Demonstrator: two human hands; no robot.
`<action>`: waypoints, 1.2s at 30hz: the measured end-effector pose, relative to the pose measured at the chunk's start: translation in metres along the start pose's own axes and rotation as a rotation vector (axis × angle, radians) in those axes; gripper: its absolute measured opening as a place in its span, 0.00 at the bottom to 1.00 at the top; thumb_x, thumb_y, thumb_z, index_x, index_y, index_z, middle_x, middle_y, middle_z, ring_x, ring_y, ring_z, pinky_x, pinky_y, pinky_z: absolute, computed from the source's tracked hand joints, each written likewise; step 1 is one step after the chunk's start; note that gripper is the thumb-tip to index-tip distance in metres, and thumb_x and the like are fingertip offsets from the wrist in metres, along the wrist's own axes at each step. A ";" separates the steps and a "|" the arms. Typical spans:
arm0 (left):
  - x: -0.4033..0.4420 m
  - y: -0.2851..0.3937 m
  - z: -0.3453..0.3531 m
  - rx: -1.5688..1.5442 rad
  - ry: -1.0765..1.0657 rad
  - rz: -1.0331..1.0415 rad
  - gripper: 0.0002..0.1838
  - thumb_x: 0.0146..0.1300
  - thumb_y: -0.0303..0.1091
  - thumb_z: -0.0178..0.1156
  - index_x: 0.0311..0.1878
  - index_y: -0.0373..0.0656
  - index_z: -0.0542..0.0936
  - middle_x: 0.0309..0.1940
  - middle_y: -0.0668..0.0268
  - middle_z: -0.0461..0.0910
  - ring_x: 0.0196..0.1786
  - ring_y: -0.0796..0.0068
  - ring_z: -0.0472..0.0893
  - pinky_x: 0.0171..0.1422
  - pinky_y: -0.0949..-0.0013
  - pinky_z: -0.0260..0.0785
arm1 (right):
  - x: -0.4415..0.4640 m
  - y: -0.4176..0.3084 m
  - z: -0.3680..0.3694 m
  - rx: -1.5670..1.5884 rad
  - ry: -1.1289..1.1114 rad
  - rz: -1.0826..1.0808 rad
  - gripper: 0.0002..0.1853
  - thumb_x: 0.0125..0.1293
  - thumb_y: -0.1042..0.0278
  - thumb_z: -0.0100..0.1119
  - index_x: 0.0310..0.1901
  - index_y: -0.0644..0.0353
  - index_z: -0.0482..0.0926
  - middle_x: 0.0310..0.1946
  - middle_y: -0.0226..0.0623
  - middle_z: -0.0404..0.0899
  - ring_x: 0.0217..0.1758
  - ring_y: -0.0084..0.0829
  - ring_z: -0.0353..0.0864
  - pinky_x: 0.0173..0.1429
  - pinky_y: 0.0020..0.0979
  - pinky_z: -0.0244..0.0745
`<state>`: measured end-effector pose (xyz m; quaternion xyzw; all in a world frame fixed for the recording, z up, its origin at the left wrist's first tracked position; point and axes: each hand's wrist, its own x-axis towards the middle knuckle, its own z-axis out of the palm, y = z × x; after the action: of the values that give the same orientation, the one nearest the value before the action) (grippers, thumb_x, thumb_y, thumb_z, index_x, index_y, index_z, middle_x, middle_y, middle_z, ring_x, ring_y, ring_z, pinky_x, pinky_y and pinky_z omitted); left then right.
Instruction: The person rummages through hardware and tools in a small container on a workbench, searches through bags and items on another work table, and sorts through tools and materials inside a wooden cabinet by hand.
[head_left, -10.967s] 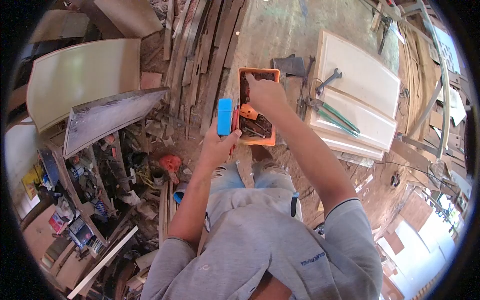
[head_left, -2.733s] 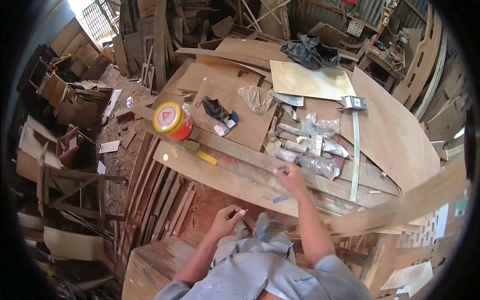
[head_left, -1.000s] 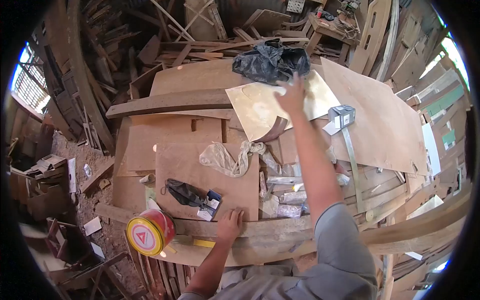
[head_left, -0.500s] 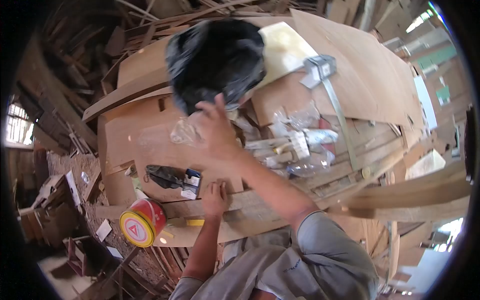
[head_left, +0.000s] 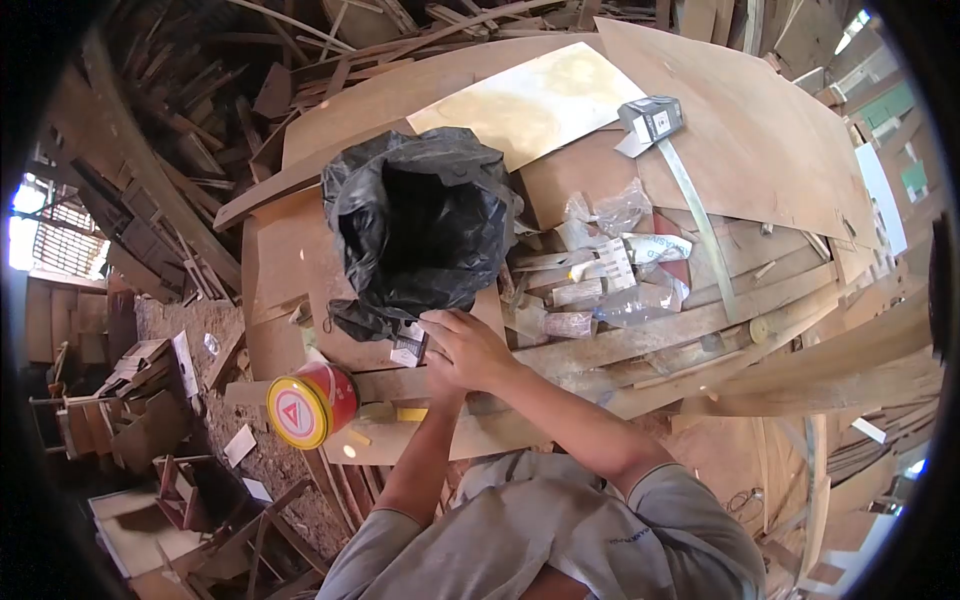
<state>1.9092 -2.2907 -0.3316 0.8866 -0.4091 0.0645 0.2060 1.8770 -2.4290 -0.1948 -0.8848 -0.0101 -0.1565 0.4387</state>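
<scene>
A black plastic bag [head_left: 490,190], its mouth wide open and facing up, stands on the brown board close to me. At its near rim is my right hand [head_left: 470,348], the fingers closed on the plastic's edge. My left hand [head_left: 445,374] lies low at the bench edge, mostly covered by the right one, so its fingers are hidden. Just left of both hands sits a small dark-and-white box [head_left: 408,348]. Beside that box, a crumpled black pouch-like thing [head_left: 358,320] lies partly under the bag.
A red and yellow can [head_left: 300,408] stands at the bench's left front. Clear plastic packets [head_left: 640,303] and paper-wrapped pieces lie to the right. Farther back are a grey box [head_left: 652,122], a metal strip [head_left: 700,230] and a pale board [head_left: 540,100]. Scrap wood surrounds the bench.
The black bag has come toward me with my right hand, now partly over the crumpled black thing. My right hand has drawn back until it overlaps my left. The view has shifted slightly.
</scene>
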 end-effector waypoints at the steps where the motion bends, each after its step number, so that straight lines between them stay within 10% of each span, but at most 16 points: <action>1: -0.003 0.000 -0.001 -0.005 -0.002 -0.006 0.16 0.67 0.33 0.64 0.56 0.39 0.80 0.46 0.51 0.83 0.51 0.45 0.81 0.55 0.48 0.75 | -0.004 -0.002 0.002 -0.011 -0.007 -0.008 0.27 0.62 0.65 0.68 0.62 0.64 0.79 0.63 0.40 0.78 0.64 0.45 0.79 0.70 0.44 0.75; 14: -0.010 -0.008 0.002 -0.267 -0.057 -0.071 0.13 0.70 0.33 0.63 0.54 0.40 0.82 0.43 0.52 0.84 0.49 0.48 0.82 0.52 0.50 0.76 | -0.062 -0.021 0.010 -0.087 0.010 -0.004 0.23 0.65 0.62 0.67 0.59 0.62 0.81 0.68 0.46 0.74 0.76 0.48 0.68 0.80 0.48 0.62; 21: -0.002 0.020 -0.017 -0.455 0.169 -0.033 0.06 0.72 0.31 0.63 0.47 0.40 0.84 0.40 0.55 0.84 0.41 0.53 0.84 0.42 0.56 0.75 | -0.142 0.005 -0.017 -0.088 0.110 0.319 0.15 0.70 0.68 0.61 0.55 0.63 0.83 0.61 0.44 0.80 0.65 0.48 0.78 0.69 0.45 0.73; 24: -0.028 0.041 -0.036 -0.741 -0.286 -0.200 0.06 0.71 0.31 0.64 0.46 0.39 0.84 0.36 0.58 0.84 0.37 0.61 0.84 0.41 0.61 0.75 | -0.170 -0.009 -0.033 0.041 0.130 0.495 0.15 0.74 0.66 0.58 0.58 0.57 0.83 0.54 0.48 0.84 0.56 0.52 0.83 0.61 0.47 0.79; 36: -0.137 0.193 -0.096 -1.062 -0.806 -0.253 0.11 0.76 0.35 0.64 0.41 0.36 0.85 0.30 0.65 0.86 0.32 0.79 0.81 0.40 0.70 0.74 | -0.355 -0.064 -0.073 0.355 0.222 0.626 0.13 0.73 0.58 0.66 0.47 0.60 0.88 0.41 0.43 0.89 0.44 0.41 0.89 0.50 0.37 0.81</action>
<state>1.6794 -2.2671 -0.2234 0.6607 -0.3234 -0.5055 0.4508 1.5095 -2.4041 -0.2056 -0.7331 0.2814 -0.1056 0.6101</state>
